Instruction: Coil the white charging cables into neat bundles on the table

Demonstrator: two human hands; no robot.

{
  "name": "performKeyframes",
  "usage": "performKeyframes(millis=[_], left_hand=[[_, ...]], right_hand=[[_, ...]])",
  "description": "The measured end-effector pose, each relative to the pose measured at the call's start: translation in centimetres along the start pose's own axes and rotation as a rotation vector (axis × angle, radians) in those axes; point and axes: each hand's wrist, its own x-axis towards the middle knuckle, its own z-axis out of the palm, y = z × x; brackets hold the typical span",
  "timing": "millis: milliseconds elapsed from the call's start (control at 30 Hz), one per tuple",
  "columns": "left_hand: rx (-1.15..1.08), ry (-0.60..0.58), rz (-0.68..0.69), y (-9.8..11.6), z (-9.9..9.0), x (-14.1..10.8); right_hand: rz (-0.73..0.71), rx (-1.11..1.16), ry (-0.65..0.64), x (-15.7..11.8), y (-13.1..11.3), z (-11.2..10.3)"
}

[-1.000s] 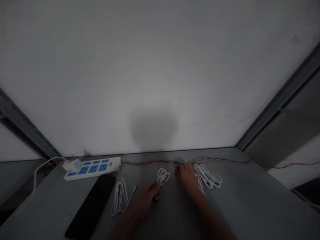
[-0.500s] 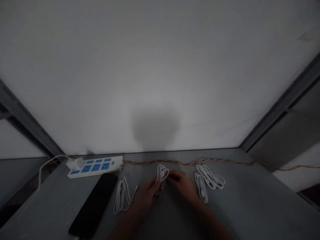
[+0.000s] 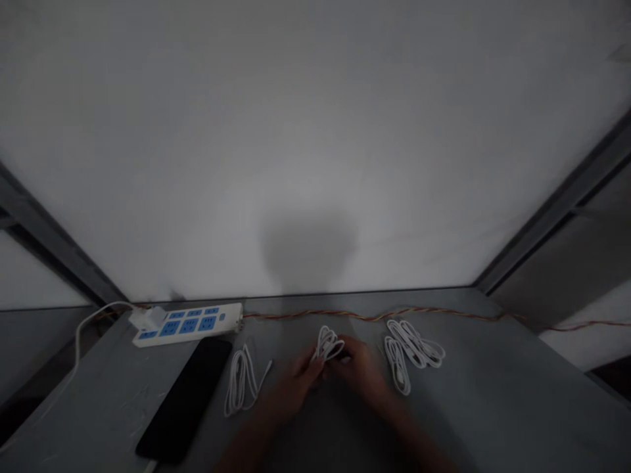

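I report the left hand and right hand, fingers closed on a white cable coil, with another coil and a coil pair already bundled on the worktop.

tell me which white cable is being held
The middle cable, bunched between the left hand and the right hand. The coil on the left and the bundle on the right lie apart from both hands.

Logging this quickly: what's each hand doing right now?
Left hand: closed, holding the coiled white cable.
Right hand: closed, holding the same cable.
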Motion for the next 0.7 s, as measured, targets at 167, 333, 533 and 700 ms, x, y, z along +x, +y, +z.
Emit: performKeyframes(millis=[167, 333, 533, 700], left_hand=[[0.05, 0.049, 0.04, -0.5, -0.04, 0.2], [0.142, 0.115, 0.062, -0.47, -0.08, 0.23], [0.355, 0.186, 0.047, -0.29, -0.04, 0.08], [0.489, 0.232, 0.188, -1.11, 0.38, 0.09]], right_hand=[[0.0, 0.107, -0.101, 0.28, 0.21, 0.02], [0.05, 0.354, -0.205, 0.55, -0.02, 0.26], [0.107, 0.397, -0.302, 0.73, 0.02, 0.29], [0.212, 0.32, -0.313, 0.68, 0.59, 0.32]])
